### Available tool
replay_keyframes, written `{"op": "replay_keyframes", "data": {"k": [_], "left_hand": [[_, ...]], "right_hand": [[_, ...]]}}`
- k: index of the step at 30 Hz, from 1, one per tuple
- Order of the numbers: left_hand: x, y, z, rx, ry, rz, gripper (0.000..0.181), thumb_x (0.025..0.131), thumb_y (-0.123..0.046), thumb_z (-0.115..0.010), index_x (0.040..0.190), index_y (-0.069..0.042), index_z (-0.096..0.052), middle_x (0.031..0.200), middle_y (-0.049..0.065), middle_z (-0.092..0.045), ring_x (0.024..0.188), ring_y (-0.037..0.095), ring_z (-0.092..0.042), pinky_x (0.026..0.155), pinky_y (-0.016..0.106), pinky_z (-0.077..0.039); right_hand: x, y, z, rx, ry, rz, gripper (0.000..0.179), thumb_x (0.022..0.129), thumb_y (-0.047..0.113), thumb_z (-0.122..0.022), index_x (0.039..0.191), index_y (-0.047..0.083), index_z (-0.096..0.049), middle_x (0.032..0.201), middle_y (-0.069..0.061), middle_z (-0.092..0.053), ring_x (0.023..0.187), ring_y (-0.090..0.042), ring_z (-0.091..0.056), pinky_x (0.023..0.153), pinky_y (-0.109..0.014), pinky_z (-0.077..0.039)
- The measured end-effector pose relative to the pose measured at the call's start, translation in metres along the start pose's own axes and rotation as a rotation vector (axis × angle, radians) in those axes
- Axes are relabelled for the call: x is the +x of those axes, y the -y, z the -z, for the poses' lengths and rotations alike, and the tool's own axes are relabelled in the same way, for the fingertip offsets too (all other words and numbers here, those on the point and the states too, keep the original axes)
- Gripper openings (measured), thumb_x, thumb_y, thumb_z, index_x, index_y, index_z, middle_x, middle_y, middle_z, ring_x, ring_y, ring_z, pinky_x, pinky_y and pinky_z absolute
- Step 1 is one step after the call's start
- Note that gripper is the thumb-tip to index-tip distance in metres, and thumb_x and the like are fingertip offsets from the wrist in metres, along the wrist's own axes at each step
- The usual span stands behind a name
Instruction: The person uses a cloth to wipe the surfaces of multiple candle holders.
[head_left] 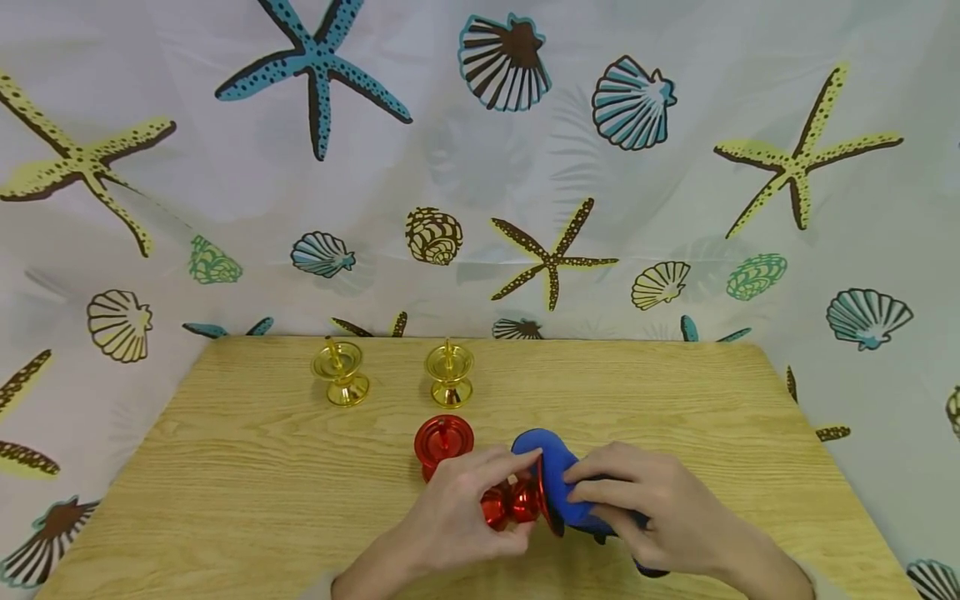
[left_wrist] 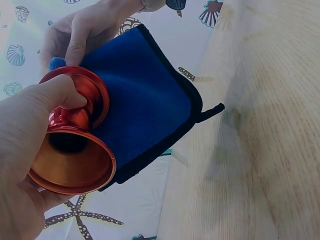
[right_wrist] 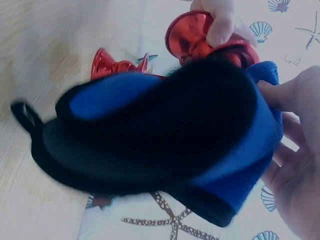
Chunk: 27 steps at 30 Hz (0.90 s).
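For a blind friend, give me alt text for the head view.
A left hand grips a red candle holder sideways while the right hand holds a blue cloth against it. Another red holder and two gold ones stand on the wooden table.

No readable text or labels.

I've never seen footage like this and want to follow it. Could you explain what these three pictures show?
There's no machine here: a person is working with two bare hands. The wide picture comes from a camera worn on the head; the other two come from cameras worn on each wrist. The left hand holds a shiny red candle holder tipped sideways. The right hand holds a blue cloth with black edging up to its dish. On the wooden table stand one gold holder, another gold holder and, nearer the hands, a second red holder.
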<state>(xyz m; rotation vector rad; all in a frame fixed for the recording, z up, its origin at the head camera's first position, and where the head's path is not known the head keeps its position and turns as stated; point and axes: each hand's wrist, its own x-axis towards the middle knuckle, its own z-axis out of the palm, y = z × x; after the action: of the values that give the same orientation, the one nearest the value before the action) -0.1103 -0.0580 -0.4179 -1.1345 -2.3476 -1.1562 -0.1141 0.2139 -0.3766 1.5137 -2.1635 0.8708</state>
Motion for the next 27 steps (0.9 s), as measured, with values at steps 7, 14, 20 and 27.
{"op": "replay_keyframes", "data": {"k": [7, 14, 20, 27], "left_hand": [[-0.003, 0.002, 0.002, -0.008, -0.007, 0.013, 0.065, 0.070, -0.010, -0.090, 0.132, -0.006, -0.072, 0.096, -0.003, -0.074, 0.082, 0.000, -0.061, 0.072, 0.008, -0.051], [-0.004, 0.002, 0.003, 0.005, 0.002, 0.018, 0.066, 0.070, -0.010, -0.090, 0.133, -0.006, -0.072, 0.097, -0.003, -0.073, 0.082, 0.000, -0.060, 0.071, 0.008, -0.050], [0.000, -0.001, 0.001, 0.027, -0.016, -0.051, 0.068, 0.069, -0.009, -0.090, 0.134, -0.004, -0.071, 0.099, -0.002, -0.074, 0.082, 0.000, -0.063, 0.072, 0.006, -0.049], [0.002, -0.002, -0.003, 0.106, -0.053, -0.128, 0.070, 0.069, -0.010, -0.091, 0.135, -0.004, -0.070, 0.097, -0.001, -0.074, 0.079, 0.001, -0.063, 0.072, 0.007, -0.049]], "right_hand": [[-0.007, -0.001, 0.012, 0.015, -0.039, -0.016, 0.022, 0.109, 0.018, -0.056, 0.112, 0.013, -0.077, 0.115, -0.006, -0.075, 0.097, -0.016, -0.073, 0.088, -0.015, -0.057], [-0.008, 0.001, 0.008, 0.049, -0.065, -0.088, 0.023, 0.108, 0.022, -0.057, 0.112, 0.013, -0.078, 0.114, -0.007, -0.077, 0.097, -0.018, -0.076, 0.086, -0.015, -0.058], [0.000, 0.001, -0.009, 0.106, -0.108, -0.112, 0.018, 0.098, 0.003, -0.072, 0.111, 0.012, -0.079, 0.110, -0.008, -0.079, 0.096, -0.020, -0.078, 0.088, -0.018, -0.060], [0.007, 0.007, -0.021, 0.153, -0.148, -0.261, 0.039, 0.086, -0.011, -0.077, 0.116, 0.014, -0.077, 0.106, -0.006, -0.081, 0.091, -0.016, -0.079, 0.082, -0.017, -0.061]]}}
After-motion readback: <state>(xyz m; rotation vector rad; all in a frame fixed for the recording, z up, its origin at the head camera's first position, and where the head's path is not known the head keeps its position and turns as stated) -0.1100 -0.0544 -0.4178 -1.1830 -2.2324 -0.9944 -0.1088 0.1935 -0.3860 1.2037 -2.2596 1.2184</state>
